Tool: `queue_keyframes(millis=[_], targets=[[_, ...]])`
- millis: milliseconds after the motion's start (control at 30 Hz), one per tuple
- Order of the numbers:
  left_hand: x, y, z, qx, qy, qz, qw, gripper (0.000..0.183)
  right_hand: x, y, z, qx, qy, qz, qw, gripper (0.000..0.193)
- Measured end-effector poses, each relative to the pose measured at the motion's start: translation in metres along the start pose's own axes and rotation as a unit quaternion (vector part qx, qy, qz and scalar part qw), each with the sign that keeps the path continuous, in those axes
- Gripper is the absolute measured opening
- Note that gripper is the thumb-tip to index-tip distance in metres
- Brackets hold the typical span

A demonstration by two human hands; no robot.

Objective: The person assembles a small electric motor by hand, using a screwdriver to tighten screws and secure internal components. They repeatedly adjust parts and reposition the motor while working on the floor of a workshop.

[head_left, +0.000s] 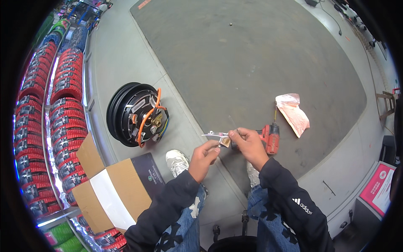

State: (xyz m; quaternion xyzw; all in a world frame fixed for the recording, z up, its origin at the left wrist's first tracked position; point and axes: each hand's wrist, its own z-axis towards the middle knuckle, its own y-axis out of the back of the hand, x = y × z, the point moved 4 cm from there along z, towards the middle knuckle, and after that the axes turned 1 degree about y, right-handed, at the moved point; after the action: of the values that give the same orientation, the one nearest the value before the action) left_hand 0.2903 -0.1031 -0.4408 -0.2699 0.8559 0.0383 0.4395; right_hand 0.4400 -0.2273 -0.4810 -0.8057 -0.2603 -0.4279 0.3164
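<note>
The silver metal piece (221, 135) is held over the left edge of the grey mat (260, 67), between my left hand (203, 158) and right hand (252, 147), long axis crosswise, thin end leftward. The right hand, nearer, pinches its right end; my left thumb and forefinger nearly meet just below, whether gripping it I cannot tell.

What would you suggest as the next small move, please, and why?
Perhaps steady the silver part with the left hand: the right hand pinches its right end, the left fingertips are close below, and the red power drill rests on the gray mat, held by neither hand.
</note>
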Motion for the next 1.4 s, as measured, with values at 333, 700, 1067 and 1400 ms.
queue_keyframes(millis=[333, 700, 1067, 1400], targets=[[-0.014, 0.015, -0.007, -0.12, -0.014, 0.006, 0.993, 0.032, 0.021, -0.03, 0.021, 0.017, 0.017, -0.029, 0.999, 0.036], [-0.071, 0.047, -0.039, -0.229, 0.053, -0.138, 0.962, 0.038, 0.045, -0.077, 0.051, 0.07, -0.016, -0.033, 0.997, 0.037], [-0.079, 0.1, -0.056, -0.244, -0.045, -0.222, 0.943, 0.031, 0.058, -0.098, 0.085, 0.12, 0.014, -0.098, 0.988, 0.034], [-0.075, 0.108, -0.052, -0.258, -0.017, -0.259, 0.931, 0.034, 0.049, -0.095, 0.089, 0.136, 0.022, -0.147, 0.98, 0.033]])
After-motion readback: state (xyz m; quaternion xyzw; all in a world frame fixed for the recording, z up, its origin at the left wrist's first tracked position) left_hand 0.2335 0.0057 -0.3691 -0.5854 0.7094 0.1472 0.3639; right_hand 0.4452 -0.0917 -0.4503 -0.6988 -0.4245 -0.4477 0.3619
